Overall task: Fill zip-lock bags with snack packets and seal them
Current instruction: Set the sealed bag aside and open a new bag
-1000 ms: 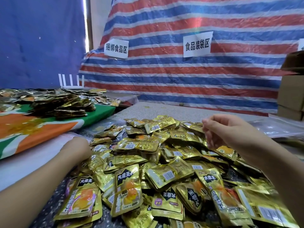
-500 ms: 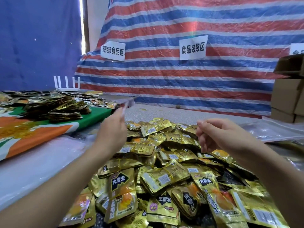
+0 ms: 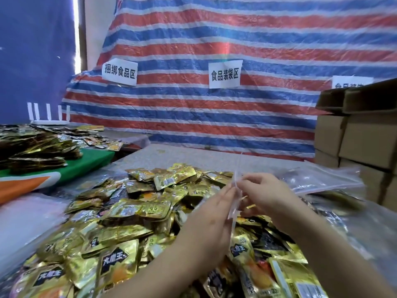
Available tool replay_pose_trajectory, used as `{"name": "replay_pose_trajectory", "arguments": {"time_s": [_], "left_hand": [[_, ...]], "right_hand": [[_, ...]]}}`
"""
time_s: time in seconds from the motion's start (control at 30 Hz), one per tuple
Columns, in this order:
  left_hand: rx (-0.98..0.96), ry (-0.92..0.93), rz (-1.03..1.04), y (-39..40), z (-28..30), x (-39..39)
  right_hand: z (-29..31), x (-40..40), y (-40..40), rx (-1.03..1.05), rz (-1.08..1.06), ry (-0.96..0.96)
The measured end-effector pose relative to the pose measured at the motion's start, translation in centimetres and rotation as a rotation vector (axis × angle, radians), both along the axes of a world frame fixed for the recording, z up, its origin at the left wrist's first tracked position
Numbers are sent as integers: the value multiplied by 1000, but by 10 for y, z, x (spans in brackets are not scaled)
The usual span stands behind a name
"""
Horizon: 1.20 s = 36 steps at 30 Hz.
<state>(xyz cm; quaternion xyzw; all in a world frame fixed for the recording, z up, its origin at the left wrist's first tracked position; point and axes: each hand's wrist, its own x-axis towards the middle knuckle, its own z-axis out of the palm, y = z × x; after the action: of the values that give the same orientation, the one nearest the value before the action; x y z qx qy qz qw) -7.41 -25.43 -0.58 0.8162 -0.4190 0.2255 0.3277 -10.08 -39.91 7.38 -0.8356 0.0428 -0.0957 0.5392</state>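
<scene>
A big heap of gold snack packets (image 3: 137,214) covers the table in front of me. Above the heap, near the middle of the view, my left hand (image 3: 211,220) and my right hand (image 3: 261,193) meet and both pinch a clear, empty zip-lock bag (image 3: 234,203), seen edge-on as a thin upright strip between the fingers. The bag's lower part is hard to make out against the packets.
A stack of clear zip-lock bags (image 3: 326,179) lies at the right. Cardboard boxes (image 3: 363,136) stand at the far right. Another heap of packets (image 3: 38,151) sits on a green and orange cloth at the left. A striped tarp with paper signs hangs behind.
My left hand rose from the table's left side with a clear bag and swung right to meet my right hand. Both now hold the bag. The view tilted up slightly.
</scene>
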Motion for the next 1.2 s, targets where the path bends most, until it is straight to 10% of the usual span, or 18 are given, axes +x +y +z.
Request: {"name": "replay_pose_trajectory", "arguments": {"time_s": [0.2,0.47,1.2], "left_hand": [[46,43,33,11,-6,-5],[-456,15,73,22,16,-9],[-425,90,-56,30,21,-8]], "right_hand": [[-4,4,4,-2,-41,-124],[9,-13,13,84,200,-113],[12,-20,17,4,345,-47]]}}
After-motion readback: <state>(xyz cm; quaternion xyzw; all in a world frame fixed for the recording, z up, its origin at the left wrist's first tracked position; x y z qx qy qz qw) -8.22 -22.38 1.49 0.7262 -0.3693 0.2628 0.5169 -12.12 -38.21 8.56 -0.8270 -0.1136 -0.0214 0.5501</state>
